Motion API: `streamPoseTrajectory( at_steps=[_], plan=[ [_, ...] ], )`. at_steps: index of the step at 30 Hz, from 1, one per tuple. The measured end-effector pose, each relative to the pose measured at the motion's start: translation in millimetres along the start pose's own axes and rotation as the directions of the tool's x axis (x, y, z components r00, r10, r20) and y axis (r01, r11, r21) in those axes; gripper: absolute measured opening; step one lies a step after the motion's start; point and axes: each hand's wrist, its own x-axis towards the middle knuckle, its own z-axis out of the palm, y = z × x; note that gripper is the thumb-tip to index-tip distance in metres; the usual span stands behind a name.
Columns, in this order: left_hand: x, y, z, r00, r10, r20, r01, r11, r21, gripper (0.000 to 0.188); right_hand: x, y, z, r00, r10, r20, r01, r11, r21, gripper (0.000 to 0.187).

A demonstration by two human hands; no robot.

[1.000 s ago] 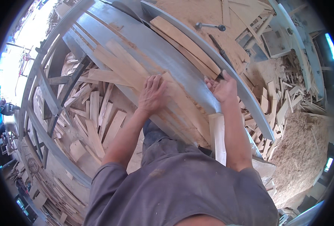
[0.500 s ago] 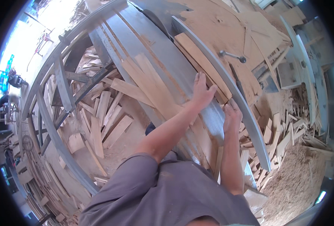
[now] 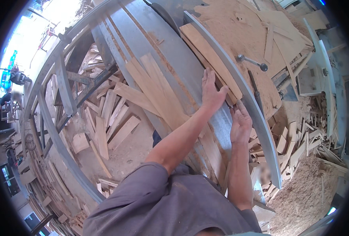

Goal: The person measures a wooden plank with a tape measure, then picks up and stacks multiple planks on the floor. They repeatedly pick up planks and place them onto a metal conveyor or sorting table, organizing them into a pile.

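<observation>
Pale wooden board (image 3: 213,59) lies, in the head view, on the grey table (image 3: 176,55) beside the fence (image 3: 259,118). The left hand (image 3: 213,93) lays straight, unclenched fingers against its left side; the right hand (image 3: 241,124) bends at its near end, whether grasping I cannot tell.

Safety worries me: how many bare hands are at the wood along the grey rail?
2: the left hand at the left side of the wood, the right hand at its near end.
</observation>
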Motion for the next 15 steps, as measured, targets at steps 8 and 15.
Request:
streamPoseTrajectory(
  at_steps=[8,15],
  plan=[
    [26.3,-1.9,-7.6,0.997,-0.059,-0.044,0.057,0.996,-0.064,0.084,16.5,4.2,22.2,0.996,-0.062,0.067,0.058,0.996,0.070,0.072],
    [51.7,-7.6,-37.6,0.989,-0.121,0.080,0.132,0.980,-0.150,0.083,41.5,11.5,34.5,0.991,0.004,0.132,-0.055,0.922,0.384,0.061]
  ],
)
